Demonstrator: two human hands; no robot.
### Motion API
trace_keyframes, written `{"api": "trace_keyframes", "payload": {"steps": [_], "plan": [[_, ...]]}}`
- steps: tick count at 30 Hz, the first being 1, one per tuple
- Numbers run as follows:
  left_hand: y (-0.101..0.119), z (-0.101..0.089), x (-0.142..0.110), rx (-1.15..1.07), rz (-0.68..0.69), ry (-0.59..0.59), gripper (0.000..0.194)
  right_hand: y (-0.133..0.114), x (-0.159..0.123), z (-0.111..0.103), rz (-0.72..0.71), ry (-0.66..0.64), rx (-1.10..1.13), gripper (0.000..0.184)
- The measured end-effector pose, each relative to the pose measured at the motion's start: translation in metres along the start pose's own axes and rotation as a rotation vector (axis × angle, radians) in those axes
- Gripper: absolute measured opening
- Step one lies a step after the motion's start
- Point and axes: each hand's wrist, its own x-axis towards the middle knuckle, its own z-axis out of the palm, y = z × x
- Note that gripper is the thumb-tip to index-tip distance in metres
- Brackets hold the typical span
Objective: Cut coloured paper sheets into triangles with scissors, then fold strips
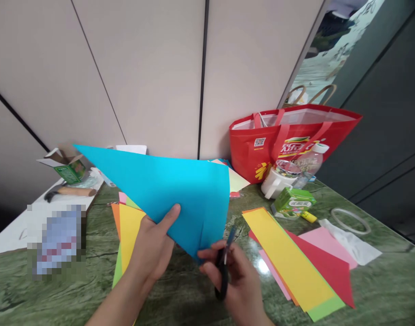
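Nearest the camera, the left hand (156, 240) and right hand (238, 276) reach in, both forearms cut off by the bottom edge. Left hand: closed on the blue sheet, thumb on top, other fingers largely concealed. Right hand: gripping scissors, with fingertips at the sheet's lower corner; whether they pinch it cannot be determined.

Remaining items, largest to smallest:
- Pale wall panels (142, 68), cut off at the top.
- Green marbled tabletop (391, 290), partly covered.
- Blue sheet (166, 190), held above the tabletop between the hands, pointed at its far left end; it hides whatever lies behind it.
- Red bag (255, 158), upright against the panels; print partly obscured by a strap and the bottle.
- Right-hand paper stack (289, 262), yellow uppermost, overlapping a red sheet (333, 271).
- Left-hand paper stack (129, 226), mostly hidden by the blue sheet and left arm.
- Pixelated patch (60, 240), contents unreadable.
- Open green box (71, 170), behind a wooden-handled hammer (74, 191).
- White mug (272, 183), beside a green carton (293, 203); clear bottle (311, 163) behind.
- Scissors (222, 271), black-handled, blades upward; blurred, blade opening indistinct.
- Small yellow item (308, 217), beside the carton, unidentified.
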Motion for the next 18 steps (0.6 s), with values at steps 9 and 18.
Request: {"api": "trace_keyframes", "payload": {"steps": [9, 18], "plan": [[0.001, 0.002, -0.005, 0.003, -0.175, -0.128, 0.068, -0.001, 0.012, -0.002, 0.083, -0.021, 0.1, 0.032], [-0.001, 0.0, -0.003, 0.055, -0.261, -0.215, 0.048, -0.005, 0.009, 0.004, 0.047, 0.024, 0.246, 0.038]]}}
